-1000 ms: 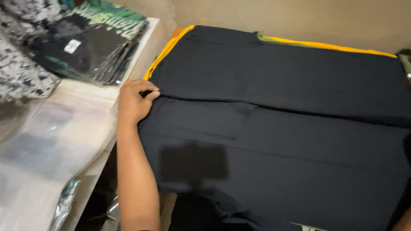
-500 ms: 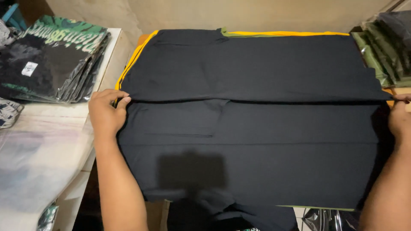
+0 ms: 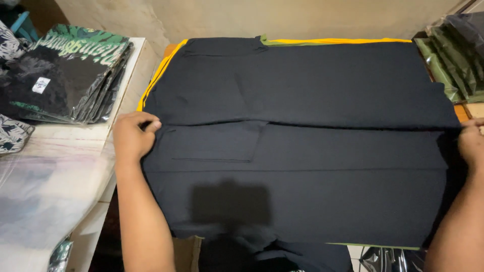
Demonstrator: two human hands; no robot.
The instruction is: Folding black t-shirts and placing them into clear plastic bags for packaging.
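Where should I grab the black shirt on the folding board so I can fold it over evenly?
Take the black shirt at the two ends of its horizontal fold line, coming in from the left and right edges. The left hand and right hand already pinch there. The cloth lies flat and wide, so gripping both outer edges along that crease should keep the fold straight; the middle offers nothing raised to pinch.
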